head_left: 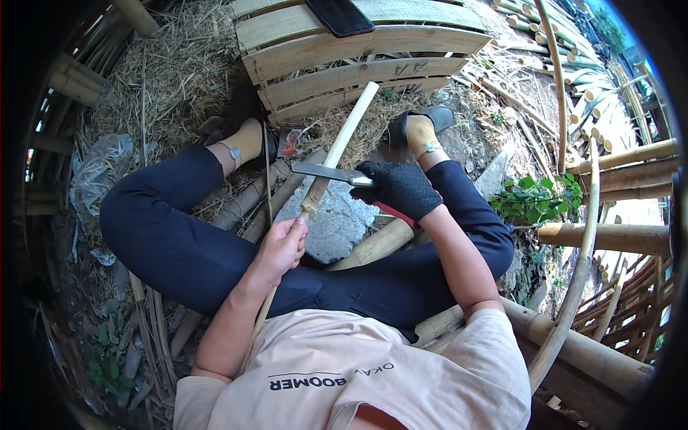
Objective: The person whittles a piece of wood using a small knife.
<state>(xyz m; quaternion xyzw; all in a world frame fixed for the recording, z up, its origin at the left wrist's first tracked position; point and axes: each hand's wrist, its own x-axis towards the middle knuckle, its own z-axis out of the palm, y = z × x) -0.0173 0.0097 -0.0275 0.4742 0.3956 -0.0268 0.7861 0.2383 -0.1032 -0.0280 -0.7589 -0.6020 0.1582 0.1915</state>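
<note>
My left hand [282,247], bare, is wrapped round the lower part of a long pale bamboo piece [349,132]. The piece slants up and away to the right, its thin tail [261,322] running back past my left forearm. In my right hand [401,190], covered by a black textured glove, is a knife [322,171]. Its flat metal blade lies across the bamboo, pointing left; whether it bites into the surface I cannot tell. Just below the blade the bamboo has a rough brown stretch. A grey stone [333,226] sits beneath, between my legs.
Beyond my feet stands a slatted wooden crate [358,54] with a dark phone [340,17] on top. Bamboo poles [602,107] are piled at the far right. A leafy plant [541,201] grows right of my knee. Dry straw [179,79] and a plastic bag [104,168] lie left.
</note>
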